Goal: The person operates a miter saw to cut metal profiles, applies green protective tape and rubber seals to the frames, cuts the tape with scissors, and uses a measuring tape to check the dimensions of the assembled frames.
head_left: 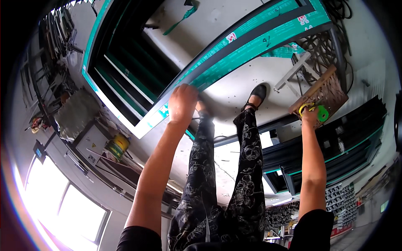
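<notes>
My left hand (183,102) is closed over the near edge of a large metal frame (234,58), covered in green protective film with dark strips between. Its fingertips are hidden behind the edge. Out to the right, my right hand (310,116) has its fingers curled at a bright yellow looped thing (307,107), whose exact kind I cannot make out. Against that hand shows a green ring (323,113) with a hole, like a tape roll. Both lie over a worn brown wooden stool (315,88); whether they touch it is hidden.
Dark profiles with green edges (335,146) are stacked at right. More frame bars (121,71) stand inside the left part of the frame. A loose green film strip (181,20) lies on the floor beyond. A yellow-green bucket (117,146) stands at left. My shoe (258,94) is near the frame.
</notes>
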Available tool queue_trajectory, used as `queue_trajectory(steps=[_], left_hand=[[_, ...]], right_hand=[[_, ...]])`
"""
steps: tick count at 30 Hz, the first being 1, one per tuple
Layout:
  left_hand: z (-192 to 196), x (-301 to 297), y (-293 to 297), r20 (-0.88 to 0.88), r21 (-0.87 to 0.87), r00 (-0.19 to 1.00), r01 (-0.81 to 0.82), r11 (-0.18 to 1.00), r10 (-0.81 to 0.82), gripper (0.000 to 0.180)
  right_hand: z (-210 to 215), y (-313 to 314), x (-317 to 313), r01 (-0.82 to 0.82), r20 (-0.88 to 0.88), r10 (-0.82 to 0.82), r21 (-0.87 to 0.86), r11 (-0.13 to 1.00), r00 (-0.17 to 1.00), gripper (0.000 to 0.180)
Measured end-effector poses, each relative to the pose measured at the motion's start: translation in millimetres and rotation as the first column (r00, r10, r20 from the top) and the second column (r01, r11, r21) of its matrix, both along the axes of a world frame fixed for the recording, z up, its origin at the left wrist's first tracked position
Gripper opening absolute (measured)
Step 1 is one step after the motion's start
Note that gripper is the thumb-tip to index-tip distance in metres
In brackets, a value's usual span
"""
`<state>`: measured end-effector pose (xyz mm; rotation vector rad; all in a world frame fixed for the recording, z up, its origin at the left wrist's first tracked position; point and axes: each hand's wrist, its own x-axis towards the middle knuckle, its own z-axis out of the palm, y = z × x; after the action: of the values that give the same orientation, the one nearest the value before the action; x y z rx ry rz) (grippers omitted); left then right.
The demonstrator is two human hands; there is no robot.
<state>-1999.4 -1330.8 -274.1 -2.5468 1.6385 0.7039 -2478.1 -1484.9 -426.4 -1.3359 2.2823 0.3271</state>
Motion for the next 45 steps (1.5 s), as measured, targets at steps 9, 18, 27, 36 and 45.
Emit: queue_trajectory(steps=[9, 18, 27, 36, 45], left_hand=[[-13, 5, 4, 0.192, -0.127, 0.978, 0.106, 0.986, -0.080, 0.014], [-4, 7, 14, -0.261, -0.149, 0.938, -0.272, 0.951, 0.227, 0.009], [-6, -2, 13, -0.081, -0.168, 0.984, -0.173, 0.970, 0.162, 0.008], [-6, 5, 3, -0.089, -0.091, 0.988, -0.136, 0.987, 0.128, 0.010], [-2, 9, -20, -0.035, -0.285, 0.986, -0.167, 0.944, 0.164, 0.042]], right_hand=[[92, 68, 99, 0.228, 0.821, -0.091, -0.048, 0.973, 0.563, 0.054], [183, 133, 241, -0.028, 0.942, -0.321, 0.325, 0.945, 0.098, 0.055], [177, 137, 269, -0.217, 0.742, -0.668, 0.643, 0.734, -0.061, 0.045], [142, 112, 266, -0.213, 0.775, -0.608, 0.573, 0.792, -0.174, 0.065], [138, 88, 252, -0.242, 0.730, -0.671, 0.633, 0.735, -0.129, 0.066]])
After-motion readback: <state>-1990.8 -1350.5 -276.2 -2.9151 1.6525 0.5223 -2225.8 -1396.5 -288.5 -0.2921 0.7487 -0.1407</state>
